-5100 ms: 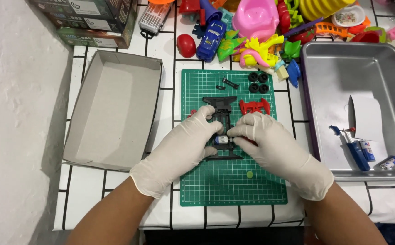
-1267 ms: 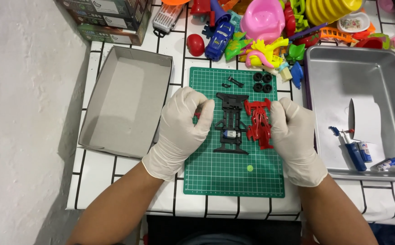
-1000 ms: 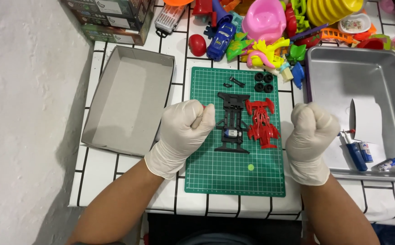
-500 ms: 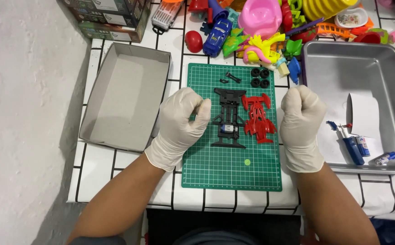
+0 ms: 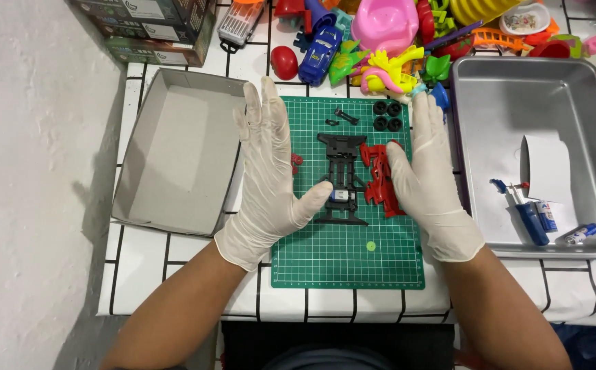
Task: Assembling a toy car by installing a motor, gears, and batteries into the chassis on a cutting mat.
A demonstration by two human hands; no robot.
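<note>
Left hand (image 5: 269, 171) and right hand (image 5: 426, 179) spread flat, empty, flanking black chassis (image 5: 342, 179), red body shell (image 5: 380, 181), wheels (image 5: 387, 116) behind

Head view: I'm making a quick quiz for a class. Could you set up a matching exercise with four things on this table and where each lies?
Things:
1. black chassis
2. red car body
3. blue screwdriver
4. four black wheels

Places:
A. in the metal tray
B. top right corner of the green mat
C. mat centre, by the left hand's thumb
D. against the right hand's thumb

Pairs: 1-C, 2-D, 3-A, 4-B
</note>
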